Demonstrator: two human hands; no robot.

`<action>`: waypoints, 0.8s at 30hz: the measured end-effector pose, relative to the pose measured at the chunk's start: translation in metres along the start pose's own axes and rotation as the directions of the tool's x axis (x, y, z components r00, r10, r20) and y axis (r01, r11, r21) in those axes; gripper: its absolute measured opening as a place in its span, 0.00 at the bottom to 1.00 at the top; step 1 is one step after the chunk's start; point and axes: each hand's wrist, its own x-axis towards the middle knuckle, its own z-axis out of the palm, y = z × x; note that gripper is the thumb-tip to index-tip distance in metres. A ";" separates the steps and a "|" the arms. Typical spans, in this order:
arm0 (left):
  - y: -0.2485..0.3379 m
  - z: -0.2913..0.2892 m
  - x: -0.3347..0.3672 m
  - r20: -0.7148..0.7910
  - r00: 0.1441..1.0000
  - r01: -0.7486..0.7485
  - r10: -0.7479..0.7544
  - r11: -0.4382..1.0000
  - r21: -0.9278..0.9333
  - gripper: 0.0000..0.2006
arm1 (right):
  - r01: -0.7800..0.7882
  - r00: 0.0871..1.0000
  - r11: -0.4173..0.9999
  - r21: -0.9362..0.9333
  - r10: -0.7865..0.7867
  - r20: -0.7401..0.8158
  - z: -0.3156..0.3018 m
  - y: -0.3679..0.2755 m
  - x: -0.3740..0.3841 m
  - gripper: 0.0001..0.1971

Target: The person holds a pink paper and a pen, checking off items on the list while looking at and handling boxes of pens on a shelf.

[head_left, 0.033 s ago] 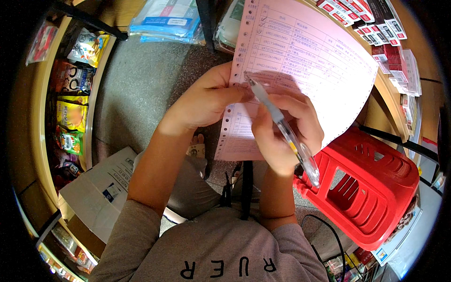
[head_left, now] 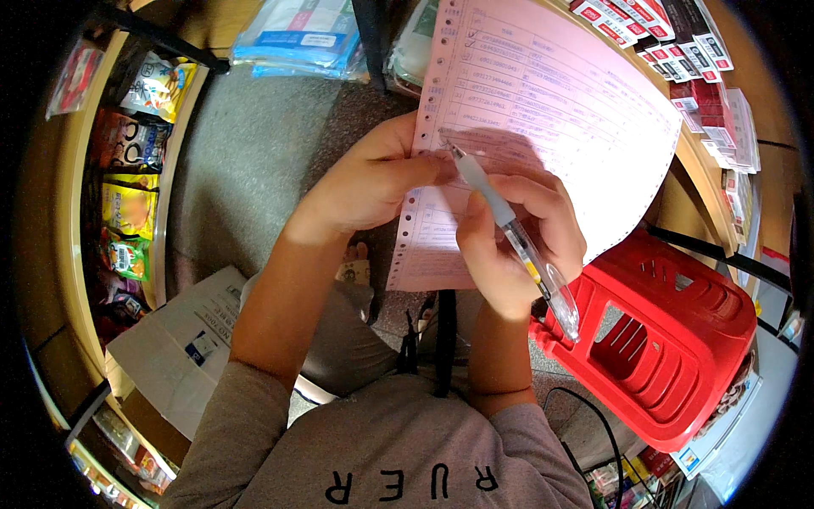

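A pink printed form (head_left: 577, 127) with a row of punched holes down its left edge is held up in front of me. My left hand (head_left: 373, 182) grips that edge, thumb on top and the other fingers hidden behind the paper. In my right hand (head_left: 530, 242) is a clear pen (head_left: 517, 233) with a grey grip. Its tip points up and left at the printed rows, close to my left thumb; I cannot tell whether it touches the paper. Two small check marks show near the form's upper left.
A red plastic basket (head_left: 653, 339) stands at the right below the form. Small boxes (head_left: 704, 110) are stacked on a shelf at the upper right. Snack bags (head_left: 131, 204) line the left shelf, above an open cardboard box (head_left: 182, 348). Plastic-wrapped packs (head_left: 297, 42) lie at the top.
The pen and my right hand have shifted very slightly to the right and down. My left hand and the form are almost unmoved.
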 end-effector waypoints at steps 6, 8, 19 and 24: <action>0.002 -0.004 0.001 0.034 0.999 0.032 -0.031 0.999 -0.034 0.14 | 0.044 0.999 0.999 0.003 -0.044 0.012 -0.005 0.003 0.001 0.09; 0.002 -0.007 0.001 0.044 0.998 0.045 -0.044 0.999 -0.024 0.15 | 0.035 0.999 0.998 -0.049 -0.035 0.011 -0.011 -0.001 -0.001 0.10; 0.003 -0.007 -0.001 0.016 1.000 0.025 -0.024 0.998 -0.065 0.21 | -0.216 0.858 0.828 -0.517 -0.093 -0.506 -0.093 0.025 0.020 0.20; 0.008 -0.001 -0.003 -0.007 1.000 0.014 -0.014 0.999 -0.048 0.21 | -0.452 0.799 0.860 0.236 0.508 -0.322 -0.124 0.043 0.014 0.20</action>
